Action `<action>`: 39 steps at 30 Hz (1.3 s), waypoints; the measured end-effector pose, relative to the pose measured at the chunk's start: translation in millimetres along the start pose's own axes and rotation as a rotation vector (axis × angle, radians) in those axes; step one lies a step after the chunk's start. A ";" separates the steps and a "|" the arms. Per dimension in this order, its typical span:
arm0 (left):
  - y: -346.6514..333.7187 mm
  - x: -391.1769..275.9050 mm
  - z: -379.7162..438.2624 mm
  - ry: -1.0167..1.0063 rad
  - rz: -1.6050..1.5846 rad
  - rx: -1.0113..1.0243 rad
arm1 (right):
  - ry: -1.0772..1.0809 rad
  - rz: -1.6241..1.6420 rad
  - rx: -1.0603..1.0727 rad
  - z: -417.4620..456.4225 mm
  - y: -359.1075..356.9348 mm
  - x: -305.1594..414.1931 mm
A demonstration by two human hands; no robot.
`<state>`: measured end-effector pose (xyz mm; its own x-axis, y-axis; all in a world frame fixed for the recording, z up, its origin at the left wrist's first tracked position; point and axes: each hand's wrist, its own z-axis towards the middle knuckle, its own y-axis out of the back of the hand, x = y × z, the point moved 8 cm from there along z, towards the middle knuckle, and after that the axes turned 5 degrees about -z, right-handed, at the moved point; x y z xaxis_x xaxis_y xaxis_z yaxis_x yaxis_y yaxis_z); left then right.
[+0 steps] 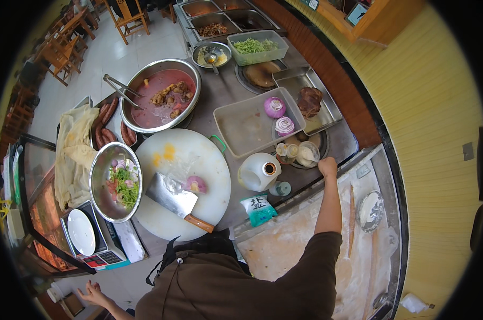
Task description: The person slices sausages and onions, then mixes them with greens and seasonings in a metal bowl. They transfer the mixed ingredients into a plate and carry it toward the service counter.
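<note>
My right hand (328,167) is closed at the edge of a clear tub of white powder (306,155). It grips what looks like the pale handle of a small spoon (314,159), whose bowl end is in the powder. Down at the lower left, my left hand (93,294) hangs in the air with its fingers apart, holding nothing. In front of me a cleaver (171,195) lies on a round white cutting board (209,160), beside a piece of red onion (196,184) and crumpled clear plastic. A steel bowl (95,192) left of the board holds cut onion and green herbs.
Near the tub stand a white plastic jug (253,172), a small bottle (280,188) and a salt bag (258,209). Beyond are a plastic bin (237,124) with two onions, a tray with meat (309,102), and a basin of red broth (157,90) with tongs. A scale (109,256) carries a white plate.
</note>
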<state>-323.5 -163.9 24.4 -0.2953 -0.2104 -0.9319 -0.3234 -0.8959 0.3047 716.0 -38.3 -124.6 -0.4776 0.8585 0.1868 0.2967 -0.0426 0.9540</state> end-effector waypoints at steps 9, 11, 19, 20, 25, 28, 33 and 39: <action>14.0 25.6 3.0 0.054 -0.054 -0.006 | -0.192 0.546 0.062 0.4 32.4 -19.6; 20.7 35.8 5.4 0.066 -0.064 -0.014 | -0.226 0.675 0.140 -1.5 41.6 -22.3; 59.5 83.6 6.5 0.175 -0.172 -0.098 | 0.129 0.877 0.274 -77.3 125.4 88.4; 44.1 72.4 3.7 0.137 -0.190 -0.065 | 0.179 0.874 0.264 -95.9 135.6 110.5; 14.2 66.7 -8.9 0.152 -0.247 0.019 | 0.538 0.858 0.468 -198.7 131.6 263.1; 9.5 67.7 -33.2 0.209 -0.284 0.024 | 0.738 0.747 0.435 -287.8 106.0 351.8; 1.9 81.9 -67.5 0.333 -0.302 0.081 | 1.407 0.372 -0.129 -421.6 30.8 451.0; -4.9 101.9 -79.4 0.421 -0.279 0.093 | 1.246 0.397 -0.179 -417.7 21.7 462.3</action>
<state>-280.7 -212.1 -87.6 0.1951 -0.1253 -0.9728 -0.4228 -0.9057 0.0319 156.2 144.2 80.4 -0.8488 -0.2665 0.4566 0.5254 -0.3296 0.7844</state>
